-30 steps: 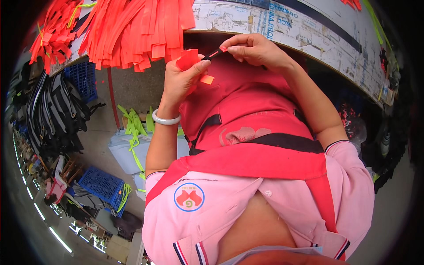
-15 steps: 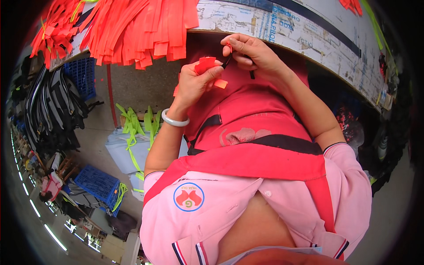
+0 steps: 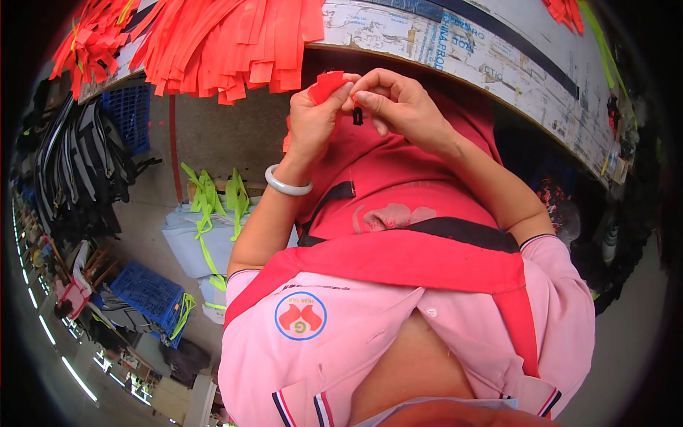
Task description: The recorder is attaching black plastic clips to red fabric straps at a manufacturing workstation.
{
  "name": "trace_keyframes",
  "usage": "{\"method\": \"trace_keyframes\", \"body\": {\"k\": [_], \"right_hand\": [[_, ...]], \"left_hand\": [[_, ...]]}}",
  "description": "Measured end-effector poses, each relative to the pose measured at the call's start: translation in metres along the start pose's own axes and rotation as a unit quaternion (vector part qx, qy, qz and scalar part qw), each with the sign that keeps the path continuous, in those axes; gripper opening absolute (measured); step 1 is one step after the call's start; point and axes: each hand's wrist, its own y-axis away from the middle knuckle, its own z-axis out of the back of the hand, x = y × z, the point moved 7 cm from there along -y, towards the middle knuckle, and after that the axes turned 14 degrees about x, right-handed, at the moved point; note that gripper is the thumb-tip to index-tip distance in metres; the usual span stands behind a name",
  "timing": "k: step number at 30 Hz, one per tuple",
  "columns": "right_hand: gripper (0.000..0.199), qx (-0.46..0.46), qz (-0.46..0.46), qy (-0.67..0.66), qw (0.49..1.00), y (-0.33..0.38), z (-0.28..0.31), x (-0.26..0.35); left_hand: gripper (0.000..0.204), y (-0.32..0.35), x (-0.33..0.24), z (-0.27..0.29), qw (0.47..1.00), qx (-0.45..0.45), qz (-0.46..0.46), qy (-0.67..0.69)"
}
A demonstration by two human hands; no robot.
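My left hand [image 3: 313, 124] is closed on a red-orange fabric strip [image 3: 327, 87], pinched between thumb and fingers. A flat end of the strip stands up above the thumb, and more red-orange shows beside the palm. Close against it, my right hand [image 3: 405, 110] pinches with thumb and forefinger. Just under its fingertips hangs a small black slotted piece [image 3: 358, 116], possibly a buckle or a zip pull. A bit of red-orange shows at the same pinch. How strip and black piece meet is hidden by the fingers. Both hands are above the red apron [image 3: 398, 171].
Bundles of red-orange strips [image 3: 235, 46] hang over the edge of a worktable [image 3: 462, 57] ahead. Left on the floor are black and grey straps [image 3: 78, 164], blue crates [image 3: 146, 292] and pale stacked sheets [image 3: 192, 245] with yellow-green bands [image 3: 205, 199].
My right hand has moved left and slightly down, up against my left hand. The left hand has risen a little. The black piece now hangs between the hands.
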Motion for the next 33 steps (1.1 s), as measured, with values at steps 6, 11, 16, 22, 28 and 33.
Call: {"method": "trace_keyframes", "body": {"k": [6, 11, 16, 22, 28, 33], "right_hand": [[0.017, -0.047, -0.012, 0.059, 0.997, -0.001, 0.013, 0.003], [0.017, -0.126, 0.089, 0.185, 0.971, 0.005, 0.019, 0.013], [0.019, -0.111, 0.069, 0.241, 0.962, 0.007, 0.019, 0.007], [0.017, -0.129, 0.095, 0.222, 0.962, 0.008, 0.019, 0.003], [0.015, -0.115, 0.126, 0.341, 0.924, 0.009, 0.011, 0.015], [0.017, -0.099, 0.195, 0.392, 0.893, 0.009, 0.004, 0.023]], "left_hand": [[0.017, 0.005, -0.008, 0.000, 0.999, 0.035, -0.006, -0.006], [0.014, 0.004, -0.016, -0.002, 0.984, 0.021, -0.069, -0.162], [0.015, 0.007, -0.011, -0.004, 0.986, 0.041, -0.017, -0.161], [0.015, 0.009, -0.012, -0.005, 0.981, 0.046, -0.002, -0.187], [0.009, 0.010, -0.017, -0.005, 0.974, 0.053, -0.021, -0.220], [0.009, 0.011, -0.014, -0.004, 0.965, 0.066, -0.023, -0.255]]}}
